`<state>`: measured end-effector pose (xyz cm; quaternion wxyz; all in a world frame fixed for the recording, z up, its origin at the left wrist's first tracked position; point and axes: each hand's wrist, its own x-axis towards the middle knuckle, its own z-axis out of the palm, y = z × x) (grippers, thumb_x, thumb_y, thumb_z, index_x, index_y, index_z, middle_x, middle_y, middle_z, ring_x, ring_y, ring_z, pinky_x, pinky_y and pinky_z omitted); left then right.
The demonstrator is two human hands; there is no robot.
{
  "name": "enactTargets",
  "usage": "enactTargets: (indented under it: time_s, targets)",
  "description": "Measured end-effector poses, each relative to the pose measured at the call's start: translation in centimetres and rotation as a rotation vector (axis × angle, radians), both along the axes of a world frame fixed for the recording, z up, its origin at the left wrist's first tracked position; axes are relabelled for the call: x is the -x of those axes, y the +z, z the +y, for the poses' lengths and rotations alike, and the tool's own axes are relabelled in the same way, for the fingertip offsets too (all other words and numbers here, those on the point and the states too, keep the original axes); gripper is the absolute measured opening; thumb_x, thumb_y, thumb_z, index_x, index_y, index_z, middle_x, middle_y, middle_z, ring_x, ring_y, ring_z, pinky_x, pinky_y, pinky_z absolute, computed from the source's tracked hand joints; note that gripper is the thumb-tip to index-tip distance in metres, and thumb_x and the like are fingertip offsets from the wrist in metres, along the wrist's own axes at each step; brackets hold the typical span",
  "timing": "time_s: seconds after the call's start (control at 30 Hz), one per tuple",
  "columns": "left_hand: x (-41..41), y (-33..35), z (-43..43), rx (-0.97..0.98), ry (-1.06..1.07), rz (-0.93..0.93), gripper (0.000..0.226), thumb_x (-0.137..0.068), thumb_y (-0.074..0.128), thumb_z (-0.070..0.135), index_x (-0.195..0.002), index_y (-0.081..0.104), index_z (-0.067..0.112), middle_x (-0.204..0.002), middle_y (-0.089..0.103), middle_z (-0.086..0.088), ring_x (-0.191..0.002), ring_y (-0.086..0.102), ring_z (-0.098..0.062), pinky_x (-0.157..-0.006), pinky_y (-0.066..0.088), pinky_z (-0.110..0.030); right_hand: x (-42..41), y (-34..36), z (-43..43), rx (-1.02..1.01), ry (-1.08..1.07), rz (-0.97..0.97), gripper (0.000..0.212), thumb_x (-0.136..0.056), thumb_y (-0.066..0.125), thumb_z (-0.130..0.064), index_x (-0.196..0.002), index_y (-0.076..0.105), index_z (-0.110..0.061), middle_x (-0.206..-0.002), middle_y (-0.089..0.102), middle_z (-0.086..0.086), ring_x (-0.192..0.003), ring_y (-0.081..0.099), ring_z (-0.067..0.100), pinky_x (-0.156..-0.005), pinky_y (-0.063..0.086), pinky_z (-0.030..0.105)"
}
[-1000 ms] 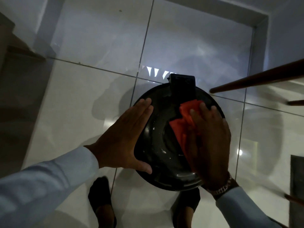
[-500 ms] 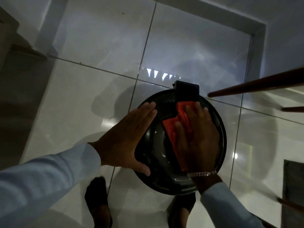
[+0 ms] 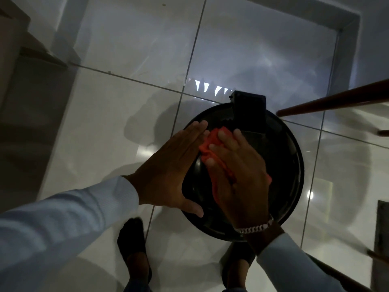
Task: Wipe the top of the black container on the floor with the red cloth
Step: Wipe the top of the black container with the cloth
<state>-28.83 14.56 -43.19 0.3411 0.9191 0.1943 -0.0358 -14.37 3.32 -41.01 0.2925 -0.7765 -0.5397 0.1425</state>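
A round black container (image 3: 282, 165) with a glossy domed lid and a black block at its far edge stands on the tiled floor. My right hand (image 3: 237, 175) lies flat on the left half of the lid and presses the red cloth (image 3: 212, 144) under its fingers and palm; red folds show past the fingertips and by the wrist. My left hand (image 3: 168, 171) rests flat with fingers together against the lid's left rim, holding nothing, its fingertips beside the cloth.
Glossy white floor tiles (image 3: 105, 127) surround the container. Brown wooden rods (image 3: 332, 100) jut in from the right, just above the lid's far right edge. My two feet in dark socks (image 3: 134, 249) stand below the container. A wooden step (image 3: 31, 49) sits at the left.
My right hand slid the red cloth leftward across the lid, from its right-centre to the left side, close to my left hand. The left hand stayed on the rim.
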Motion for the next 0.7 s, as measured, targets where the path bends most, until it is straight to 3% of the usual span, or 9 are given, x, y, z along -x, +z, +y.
enactTargets:
  time_s: [0.1,0.2,0.3,0.4,0.53,0.63,0.7]
  targets:
    - [0.0,0.0,0.0,-0.012,-0.012,-0.002,0.147,-0.052,0.067,0.085,-0.153,-0.003,0.004,-0.164,-0.008,-0.013,-0.152,-0.011,-0.024,-0.124,0.001,-0.039,0.6,0.0,-3.3,0.063,0.219,-0.146,0.035,-0.094,0.052,-0.042,-0.126,0.054,-0.028,-0.145,0.046,-0.003,-0.144,0.032,0.02,-0.118,0.025,0.041]
    - [0.1,-0.1,-0.1,-0.013,-0.008,-0.001,0.147,-0.053,0.066,0.085,-0.154,-0.005,0.006,-0.164,-0.009,-0.012,-0.152,-0.011,-0.024,-0.124,-0.001,-0.037,-1.0,-0.3,-7.1,0.111,0.348,-0.306,0.045,-0.093,0.053,-0.041,-0.135,0.042,-0.029,-0.151,0.04,-0.001,-0.145,0.029,0.023,-0.118,0.023,0.047]
    - [0.1,0.0,0.0,-0.022,-0.001,0.017,0.147,-0.053,0.066,0.085,-0.154,-0.006,0.007,-0.164,-0.011,-0.01,-0.151,-0.013,-0.021,-0.123,-0.005,-0.032,-2.9,0.4,-7.5,0.198,0.031,-0.243,0.047,-0.091,0.047,-0.042,-0.136,0.038,-0.03,-0.147,0.037,-0.005,-0.142,0.027,0.019,-0.11,0.032,0.053]
    - [-0.1,-0.1,-0.3,-0.018,0.004,0.01,0.147,-0.053,0.066,0.086,-0.154,-0.003,0.005,-0.164,-0.01,-0.012,-0.152,-0.012,-0.023,-0.123,-0.004,-0.033,-2.1,0.2,-3.7,0.048,-0.244,-0.116,0.032,-0.093,0.05,-0.036,-0.123,0.052,-0.025,-0.137,0.045,-0.005,-0.136,0.033,0.011,-0.11,0.035,0.044]
    - [0.0,-0.2,-0.2,-0.013,0.008,-0.016,0.145,-0.054,0.069,0.083,-0.153,0.003,0.0,-0.164,-0.004,-0.016,-0.152,-0.007,-0.026,-0.124,-0.001,-0.036,1.8,-0.4,-1.1,0.09,0.026,-0.09,0.031,-0.095,0.055,-0.034,-0.121,0.063,-0.019,-0.141,0.054,0.005,-0.14,0.04,0.025,-0.115,0.033,0.048]
    - [0.0,0.1,-0.2,-0.009,-0.004,0.005,0.146,-0.053,0.07,0.082,-0.153,0.0,0.003,-0.164,-0.007,-0.014,-0.152,-0.009,-0.025,-0.124,-0.002,-0.036,1.4,0.1,-5.9,0.12,0.2,-0.278,0.04,-0.094,0.056,-0.037,-0.131,0.052,-0.024,-0.145,0.048,0.006,-0.142,0.036,0.026,-0.113,0.034,0.053]
    - [0.0,0.1,-0.2,-0.001,0.0,0.021,0.147,-0.053,0.068,0.084,-0.154,-0.004,0.006,-0.164,-0.01,-0.011,-0.152,-0.012,-0.023,-0.123,-0.006,-0.031,-0.9,0.5,-7.7,0.153,0.154,-0.319,0.042,-0.095,0.047,-0.043,-0.133,0.045,-0.025,-0.145,0.048,0.008,-0.141,0.032,0.026,-0.108,0.036,0.058]
